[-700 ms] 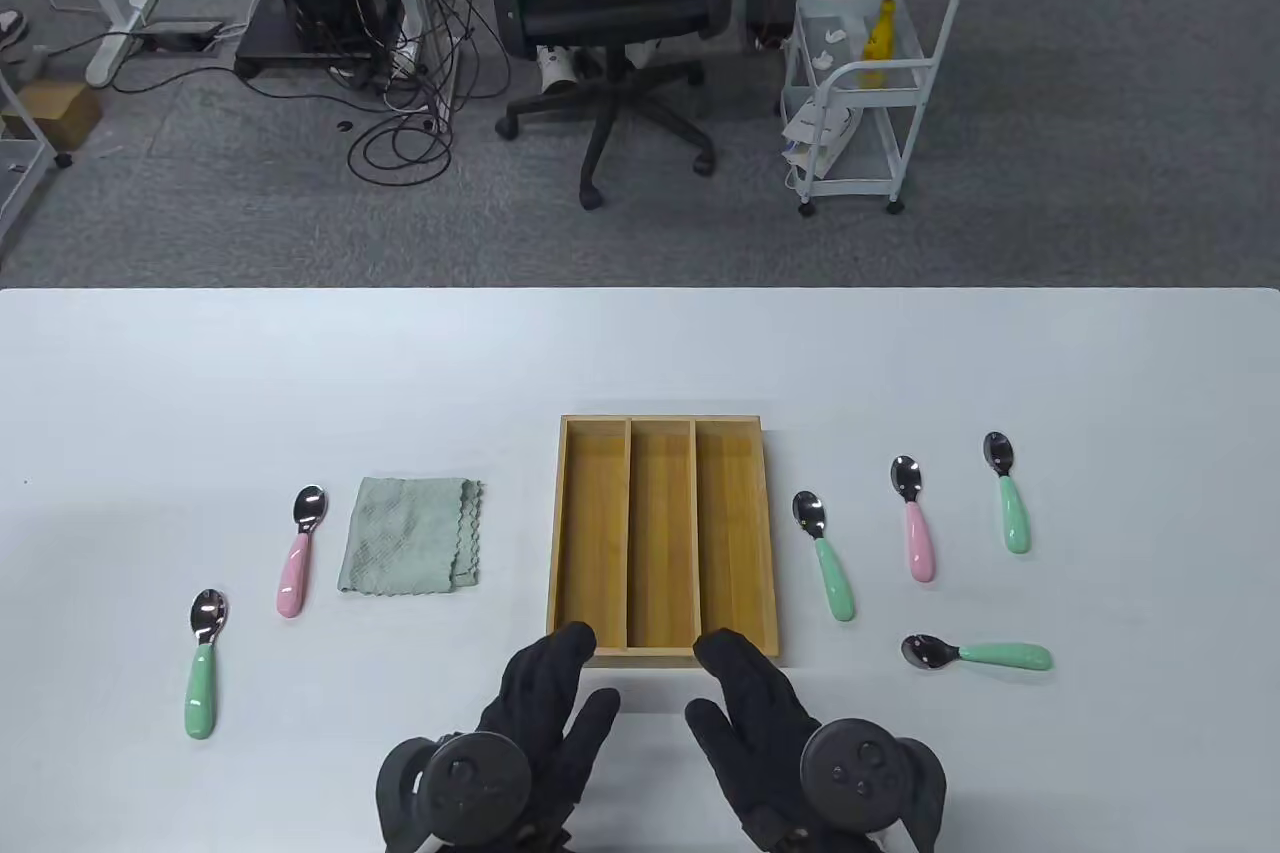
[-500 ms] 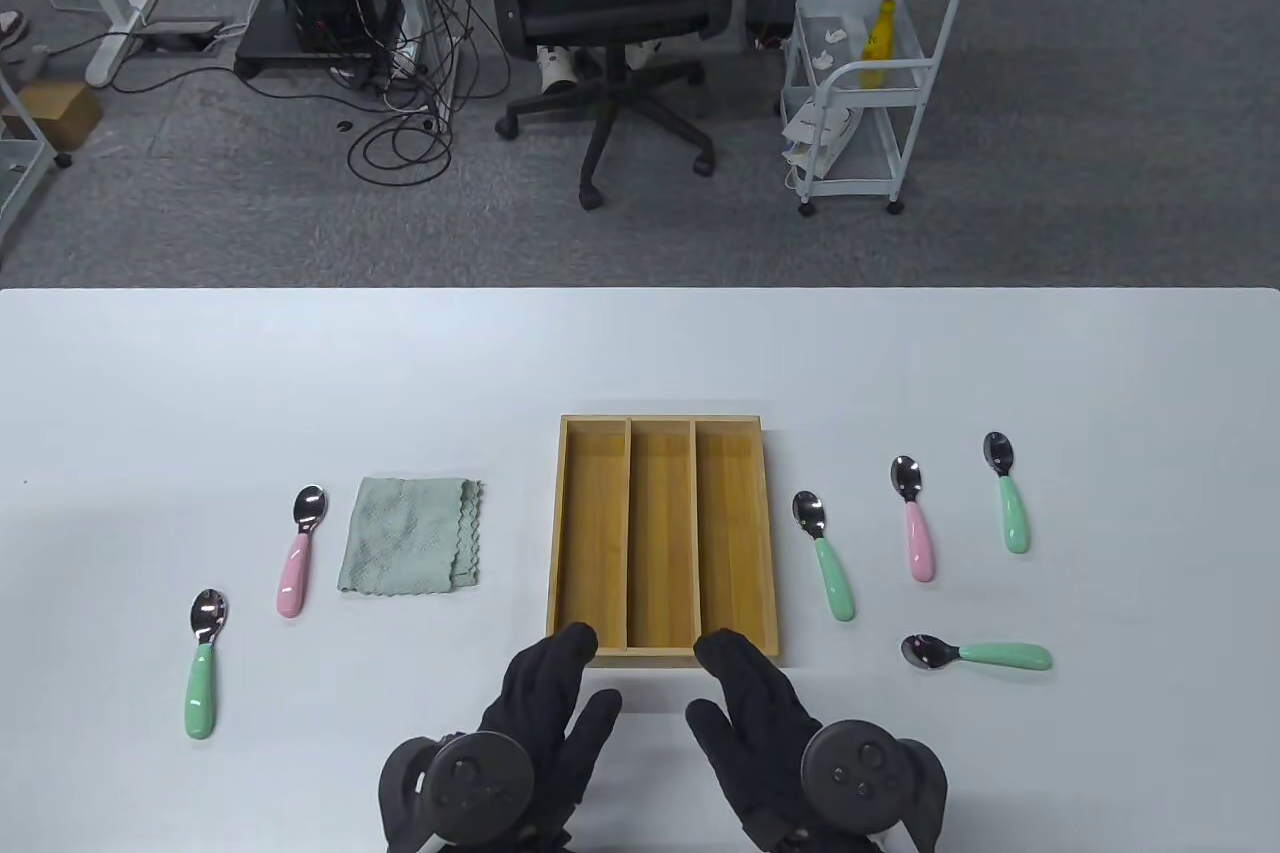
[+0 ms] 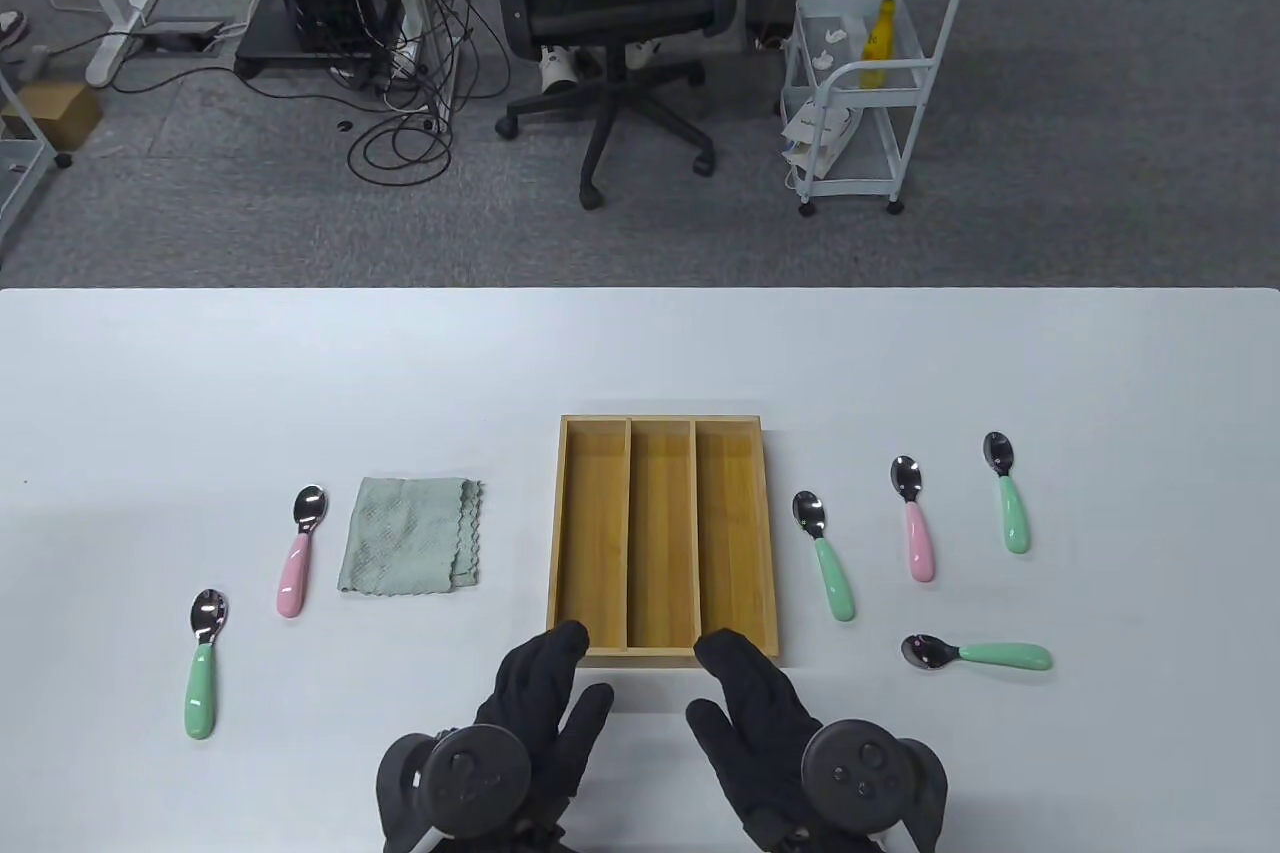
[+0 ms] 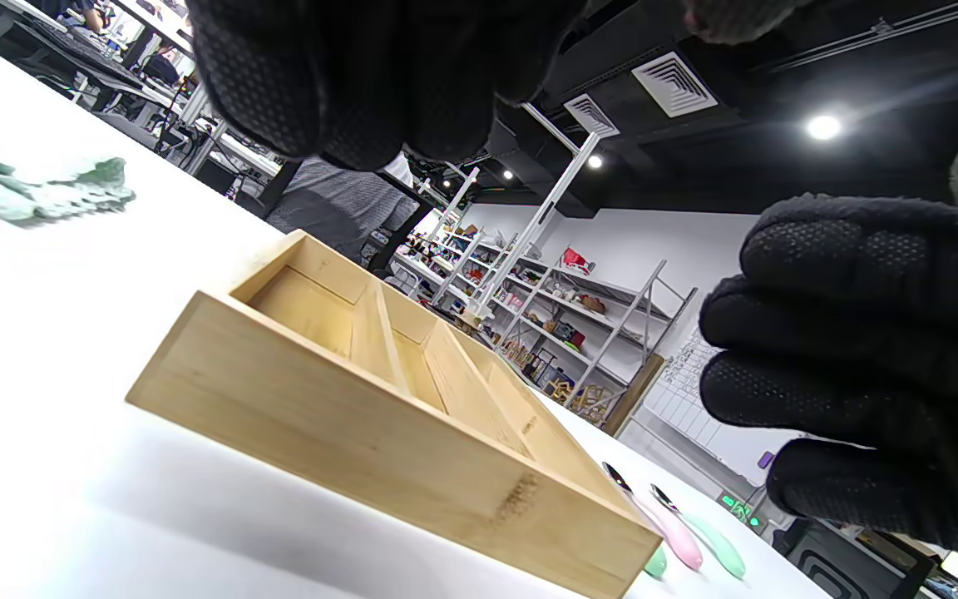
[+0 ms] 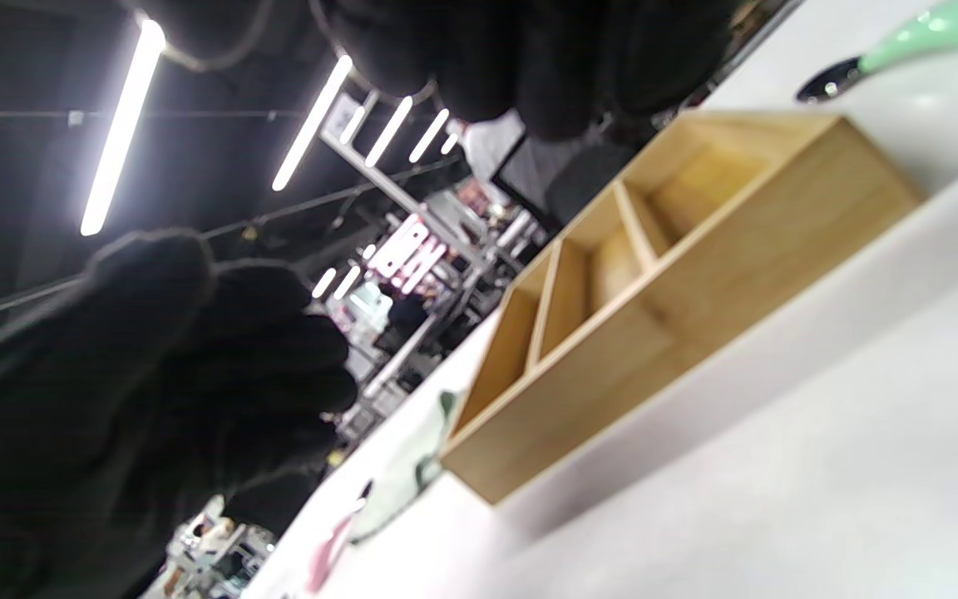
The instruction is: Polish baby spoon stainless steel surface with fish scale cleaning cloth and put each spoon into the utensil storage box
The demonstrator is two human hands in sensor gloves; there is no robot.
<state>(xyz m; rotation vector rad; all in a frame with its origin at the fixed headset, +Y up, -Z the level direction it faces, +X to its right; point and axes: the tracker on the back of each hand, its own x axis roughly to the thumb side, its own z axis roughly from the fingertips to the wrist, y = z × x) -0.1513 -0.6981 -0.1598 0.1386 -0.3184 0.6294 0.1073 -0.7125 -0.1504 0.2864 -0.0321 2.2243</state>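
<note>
A three-compartment wooden storage box [image 3: 586,543] stands mid-table with nothing in it. A folded green cleaning cloth [image 3: 410,537] lies to its left, beside a pink-handled spoon [image 3: 297,564] and a green-handled spoon [image 3: 202,662]. Right of the box lie several spoons: green [image 3: 826,556], pink [image 3: 915,518], green [image 3: 1008,491] and a sideways green one [image 3: 978,655]. My left hand [image 3: 538,693] and right hand [image 3: 752,698] rest flat on the table just before the box's near wall [image 4: 379,453], fingers straight, holding nothing.
The white table's far edge [image 3: 640,290] runs across the middle of the table view. Beyond it stand an office chair [image 3: 612,3], a white cart [image 3: 862,83] and cables on the floor.
My left hand has shifted very slightly; everything else stays as it was.
</note>
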